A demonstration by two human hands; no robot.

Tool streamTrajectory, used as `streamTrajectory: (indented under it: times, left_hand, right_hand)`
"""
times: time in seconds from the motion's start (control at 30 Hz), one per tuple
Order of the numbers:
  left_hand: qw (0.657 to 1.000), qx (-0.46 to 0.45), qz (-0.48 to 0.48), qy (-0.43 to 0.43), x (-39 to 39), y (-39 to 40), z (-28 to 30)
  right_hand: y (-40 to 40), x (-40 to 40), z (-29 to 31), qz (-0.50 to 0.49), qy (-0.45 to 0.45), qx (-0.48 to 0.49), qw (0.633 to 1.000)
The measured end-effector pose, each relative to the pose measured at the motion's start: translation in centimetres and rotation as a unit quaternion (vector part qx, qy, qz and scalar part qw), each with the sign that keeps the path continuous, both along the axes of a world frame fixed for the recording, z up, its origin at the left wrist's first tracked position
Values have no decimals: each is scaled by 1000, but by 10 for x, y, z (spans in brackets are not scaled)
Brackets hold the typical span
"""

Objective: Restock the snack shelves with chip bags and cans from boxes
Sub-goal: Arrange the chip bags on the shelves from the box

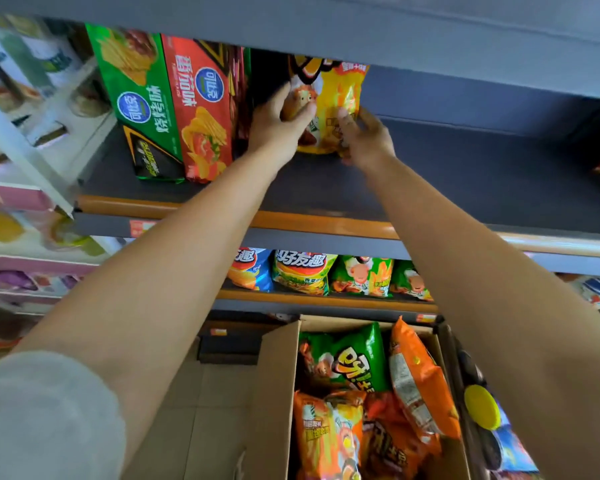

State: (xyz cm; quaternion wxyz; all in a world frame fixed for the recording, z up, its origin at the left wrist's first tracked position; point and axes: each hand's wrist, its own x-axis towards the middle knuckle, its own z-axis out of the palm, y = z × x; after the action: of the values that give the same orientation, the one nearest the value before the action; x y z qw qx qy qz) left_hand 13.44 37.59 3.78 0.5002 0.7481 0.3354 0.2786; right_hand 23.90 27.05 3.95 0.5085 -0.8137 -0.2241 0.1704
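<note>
— head view first: what have we got in our hands?

— we hold a yellow bag (pixel 340 109) upright on the shelf (pixel 465 174), far back. our left hand (pixel 279 128) grips its left edge, thumb curled over the front; our right hand (pixel 364 136) pinches its lower right corner, fingers bent round it.

— what stands beside it?

— to the left, a green pack (pixel 136 98) and a red pack (pixel 201 112) stand upright, touching each other. between the red pack and our bag there are more dark packs, but we cannot tell what they are. to the right of the bag the shelf runs on bare.

— and lower down?

— on the next shelf below we see a row of bags: a blue bag (pixel 253 270), then green bags (pixel 361 277) standing side by side. beneath that sits an open box (pixel 278 393) with a green bag (pixel 347 358) at the back, an orange bag (pixel 416 375) leaning on the right wall, and more orange bags (pixel 326 434) in front. just right of the box we see a yellow lid (pixel 482 407).

— sleeves?

— a grey sleeve (pixel 45 417) on our left arm.
</note>
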Motion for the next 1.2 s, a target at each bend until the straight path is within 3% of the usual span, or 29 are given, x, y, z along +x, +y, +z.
streamTrajectory:
  times: [0.27, 0.37, 0.43, 0.53, 0.6, 0.63, 0.7, 0.77, 0.87, 0.93, 1.03, 1.13, 1.2]
  left_hand:
    - [998, -2, -50, 24, -18, -17, 10]
    - [994, 6, -85, -67, -52, -50, 17]
    - [987, -30, -131, -93, -83, -86, 8]
    - [976, -89, -201, -16, -119, -139, -33]
    - [964, -140, -213, 78, -129, -163, -82]
    - [956, -163, -211, 119, -133, -174, -109]
    - [941, -180, -220, 184, -140, -193, -152]
    - [927, -193, -234, 222, -145, -213, -180]
    - [914, -212, -245, 246, -147, -240, -189]
    - [909, -208, -255, 257, -149, -251, -187]
    - [905, -193, -261, 274, -151, -258, -189]
    - [899, -175, -263, 302, -151, -260, -192]
    - [878, -183, -304, 321, -152, -259, -195]
  right_hand:
    - [-12, -19, 12, -43, 17, 57, 997]
    - [-76, -67, 21, -54, 57, 204, 976]
    - [-128, -108, 11, -57, 46, 208, 975]
    - [-200, -145, -51, -95, -24, 83, 992]
    - [-245, -143, -121, -103, -69, -122, 985]
    - [-266, -143, -150, -82, -72, -259, 960]
    - [-306, -149, -202, -25, -14, -484, 875]
    - [-335, -162, -237, -16, 0, -572, 820]
    - [-357, -176, -263, -28, -57, -604, 794]
    - [-359, -170, -262, -44, -43, -587, 807]
    - [-354, -155, -235, -42, -4, -495, 868]
    - [-353, -143, -189, -70, -22, -325, 943]
    - [-356, -136, -165, -113, -15, -206, 972]
